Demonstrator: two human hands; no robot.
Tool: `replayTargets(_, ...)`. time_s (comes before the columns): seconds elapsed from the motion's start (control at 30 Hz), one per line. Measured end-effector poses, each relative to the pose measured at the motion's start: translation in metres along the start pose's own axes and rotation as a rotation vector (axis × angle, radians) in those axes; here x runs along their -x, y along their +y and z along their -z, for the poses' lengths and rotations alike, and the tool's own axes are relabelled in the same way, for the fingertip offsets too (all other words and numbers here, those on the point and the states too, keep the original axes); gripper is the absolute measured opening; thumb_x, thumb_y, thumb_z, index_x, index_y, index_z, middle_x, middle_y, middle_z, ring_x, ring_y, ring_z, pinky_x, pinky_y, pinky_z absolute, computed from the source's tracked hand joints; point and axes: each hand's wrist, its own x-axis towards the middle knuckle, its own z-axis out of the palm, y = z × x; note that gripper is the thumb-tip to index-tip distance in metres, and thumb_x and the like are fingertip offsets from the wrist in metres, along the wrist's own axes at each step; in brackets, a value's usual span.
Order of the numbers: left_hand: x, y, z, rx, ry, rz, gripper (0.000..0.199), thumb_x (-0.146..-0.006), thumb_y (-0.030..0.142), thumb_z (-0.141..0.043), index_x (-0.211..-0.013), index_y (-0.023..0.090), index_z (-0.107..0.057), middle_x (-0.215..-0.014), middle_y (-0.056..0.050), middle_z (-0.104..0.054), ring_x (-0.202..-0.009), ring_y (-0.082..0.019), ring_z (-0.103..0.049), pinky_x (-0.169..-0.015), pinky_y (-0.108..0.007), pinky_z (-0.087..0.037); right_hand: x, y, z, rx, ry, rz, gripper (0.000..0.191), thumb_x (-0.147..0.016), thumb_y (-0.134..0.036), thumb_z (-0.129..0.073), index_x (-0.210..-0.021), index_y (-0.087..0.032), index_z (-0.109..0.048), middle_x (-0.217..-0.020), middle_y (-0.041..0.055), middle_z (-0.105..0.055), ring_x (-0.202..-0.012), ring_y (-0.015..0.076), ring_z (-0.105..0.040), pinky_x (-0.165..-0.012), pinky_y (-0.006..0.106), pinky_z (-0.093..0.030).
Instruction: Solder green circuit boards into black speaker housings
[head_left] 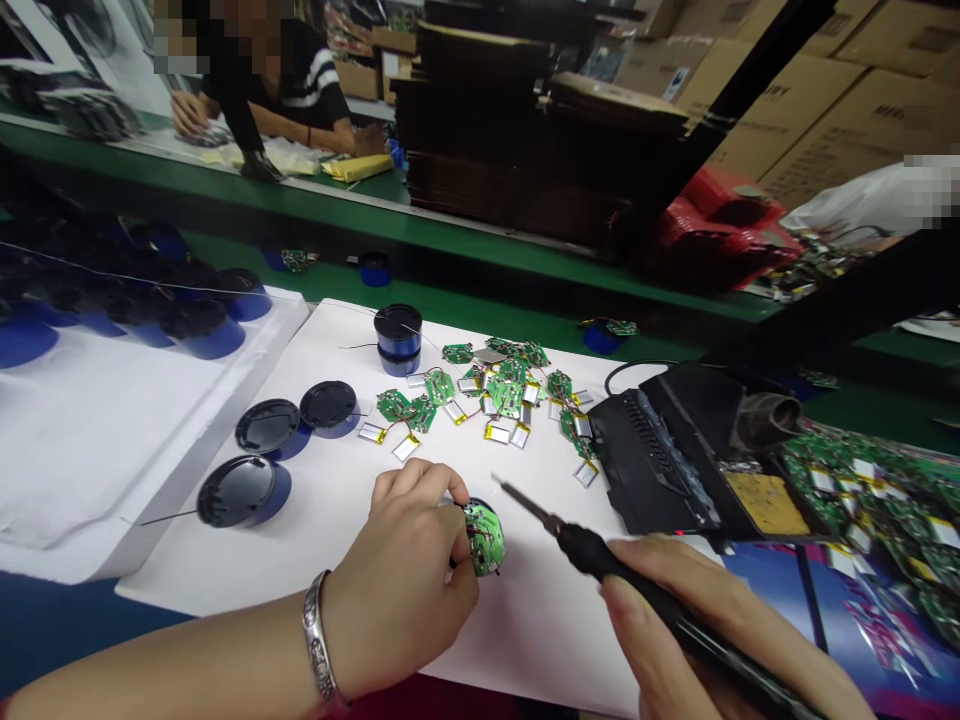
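1. Left hand (412, 560): grip nearly closed, fingers and thumb pinching the round green circuit board (487, 538) by its left side, near-centre over the white-covered worktop (547, 620).
2. Board probably light, stiff, fragile; best held at the rim, off the parts and wires.
3. Right hand (675, 610): grip closed around the black-handled soldering iron (592, 552); metal tip near the board, apart from it. Handle looks firm, light; hold well behind the likely hot shaft.
4. Far: green boards with silver battery cells. Left: blue-black round housings (238, 490).
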Motion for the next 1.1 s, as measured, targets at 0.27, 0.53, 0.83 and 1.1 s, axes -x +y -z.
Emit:
replayTargets(0.27, -0.001, 0.001, 0.001, 0.016, 0.002, -0.009, 0.017, -0.065, 0.005, -0.056, -0.058, 0.019, -0.06, -0.096, -0.004, -0.061, -0.104, -0.025, -0.051, -0.086, -0.044, -0.037, 0.022, 0.023, -0.03, -0.166, -0.176, 0.228, 0.043, -0.088, 0.001, -0.053, -0.126, -0.018, -0.058, -0.1, 0.0057, -0.073, -0.086, 0.014, -0.069, -0.073, 0.026, -0.059)
replayTargets(0.53, -0.001, 0.0, 0.003, 0.001, -0.001, -0.018, 0.016, -0.069, 0.006, -0.059, -0.06, 0.019, -0.062, -0.098, -0.004, -0.062, -0.105, -0.025, -0.052, -0.089, -0.044, -0.038, 0.04, 0.04, -0.047, -0.081, -0.182, 0.353, 0.043, -0.088, -0.002, -0.052, -0.129, -0.013, -0.054, -0.098, 0.0103, -0.073, -0.091, 0.0164, -0.069, -0.075, 0.028, -0.061)
replayTargets(0.83, 0.001, -0.003, 0.007, 0.004, -0.044, -0.044, 0.012, -0.074, 0.01, -0.063, -0.078, 0.021, -0.064, -0.103, -0.003, -0.061, -0.105, -0.025, -0.052, -0.092, -0.042, -0.04, 0.049, 0.04, -0.049, -0.074, -0.134, 0.327, 0.044, -0.088, -0.003, -0.05, -0.132, -0.014, -0.052, -0.105, 0.011, -0.073, -0.099, 0.019, -0.071, -0.081, 0.031, -0.062)
replayTargets(1.1, -0.01, -0.005, 0.007, -0.044, -0.192, -0.066, 0.023, -0.079, 0.021, -0.067, -0.101, 0.02, -0.06, -0.101, -0.004, -0.062, -0.097, -0.025, -0.054, -0.084, -0.039, -0.046, 0.055, 0.043, -0.051, -0.084, -0.125, 0.327, 0.05, -0.089, -0.002, -0.049, -0.138, -0.014, -0.046, -0.109, 0.0111, -0.072, -0.101, 0.0186, -0.07, -0.083, 0.033, -0.062)
